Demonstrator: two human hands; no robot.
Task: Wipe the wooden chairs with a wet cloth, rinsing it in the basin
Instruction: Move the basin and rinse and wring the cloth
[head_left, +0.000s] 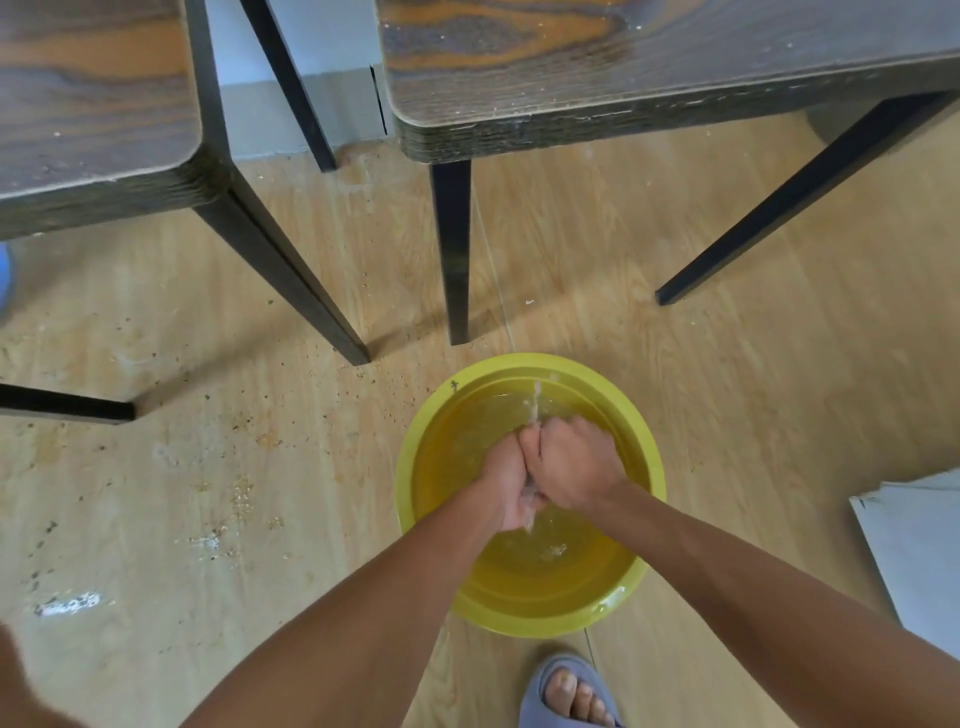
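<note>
2 hands (540, 475) wring cloth (531, 499) over basin (519, 364); 2 chairs (623, 78) beyond.

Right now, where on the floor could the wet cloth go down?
Bare floor lies right of the yellow basin, between the chair leg and the grey sheets. Left of the basin is gritty with crumbs. Between the chair legs it's tight.
</note>
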